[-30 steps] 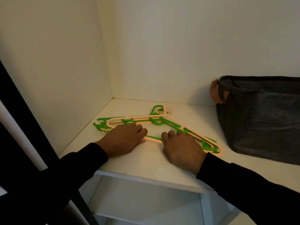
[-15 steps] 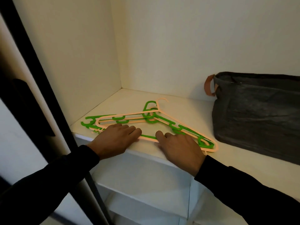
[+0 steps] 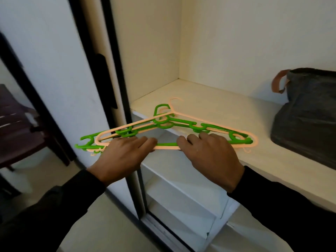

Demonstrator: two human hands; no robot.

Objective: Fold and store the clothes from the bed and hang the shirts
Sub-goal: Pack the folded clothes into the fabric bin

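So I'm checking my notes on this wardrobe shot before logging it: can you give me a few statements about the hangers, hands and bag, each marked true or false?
1. Both hands, left hand and right hand, hold the stack of hangers. True.
2. All the hangers are green. False: green and peach ones are stacked together.
3. The hangers stick out past the shelf edge. True.
4. The dark bag lies on top of the hangers. False: it sits apart, to their right.
5. A shirt hangs on the hangers. False: they are bare.
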